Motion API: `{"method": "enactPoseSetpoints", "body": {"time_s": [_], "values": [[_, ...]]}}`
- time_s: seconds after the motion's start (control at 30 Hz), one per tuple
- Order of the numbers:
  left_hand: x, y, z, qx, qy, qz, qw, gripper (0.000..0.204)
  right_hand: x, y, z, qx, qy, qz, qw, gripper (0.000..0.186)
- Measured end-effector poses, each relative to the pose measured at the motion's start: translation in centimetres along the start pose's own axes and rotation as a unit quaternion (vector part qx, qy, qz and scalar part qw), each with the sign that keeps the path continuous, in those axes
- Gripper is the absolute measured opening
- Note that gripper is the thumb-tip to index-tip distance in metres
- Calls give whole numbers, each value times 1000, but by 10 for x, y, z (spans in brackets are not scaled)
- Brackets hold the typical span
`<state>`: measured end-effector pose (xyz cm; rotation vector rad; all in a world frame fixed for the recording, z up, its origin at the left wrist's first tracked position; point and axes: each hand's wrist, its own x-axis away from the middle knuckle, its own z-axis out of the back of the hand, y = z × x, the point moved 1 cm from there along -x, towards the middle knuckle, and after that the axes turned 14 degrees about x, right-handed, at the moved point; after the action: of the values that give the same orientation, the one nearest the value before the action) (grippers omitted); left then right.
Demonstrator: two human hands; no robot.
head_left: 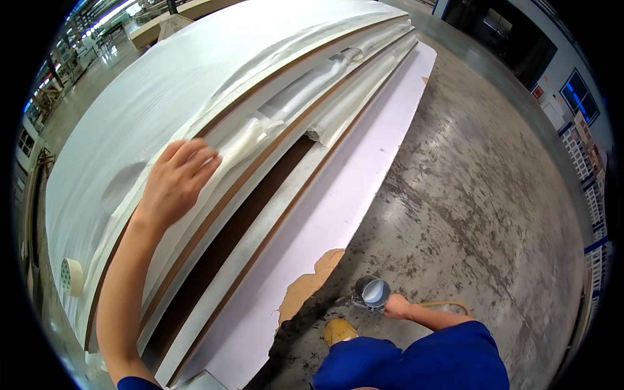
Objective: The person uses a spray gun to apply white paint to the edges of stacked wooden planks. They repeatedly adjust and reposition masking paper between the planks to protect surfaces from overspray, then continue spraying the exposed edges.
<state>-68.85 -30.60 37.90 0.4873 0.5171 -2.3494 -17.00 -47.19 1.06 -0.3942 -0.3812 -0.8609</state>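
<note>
My left hand [179,182] is over the front edge of the uppermost of several long panels [279,146]. Its fingers are loosely bent and a little blurred, and I see nothing held in them. White foam sheet [162,78] covers the top panel and hangs in loose folds between the brown-edged layers. Low at my right side, my right hand [395,305] is closed on a grey, round, cup-like thing [372,291] with a pale inside. Its exact kind I cannot make out.
A roll of cream tape [73,277] stands on the stack's left end. Beneath the panels lies a pale sheet [338,208] with a torn brown edge [312,283]. A yellow hose [448,303] curves near my right arm over the stained concrete floor [468,195]. White crates [575,146] stand far right.
</note>
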Motion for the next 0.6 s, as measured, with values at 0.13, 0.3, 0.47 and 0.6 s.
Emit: {"method": "enactPoseSetpoints", "body": {"time_s": [0.13, 0.3, 0.47, 0.6], "values": [[-28, -28, -42, -8, -21, -14, 1000, 25, -10, -1, -21, -24, -28, 40, 999, 17], [-45, -43, -51, 27, -76, 26, 996, 33, -11, -4, -46, -63, 59, 81, 993, 18], [-54, -40, -60, 34, -147, 37, 988, 40, 1, -28, -4, -25, -60, -20, 998, 19], [-54, -49, -55, 68, -201, 82, 974, 41, 20, -60, 73, -164, 77, -92, 979, 16]]}}
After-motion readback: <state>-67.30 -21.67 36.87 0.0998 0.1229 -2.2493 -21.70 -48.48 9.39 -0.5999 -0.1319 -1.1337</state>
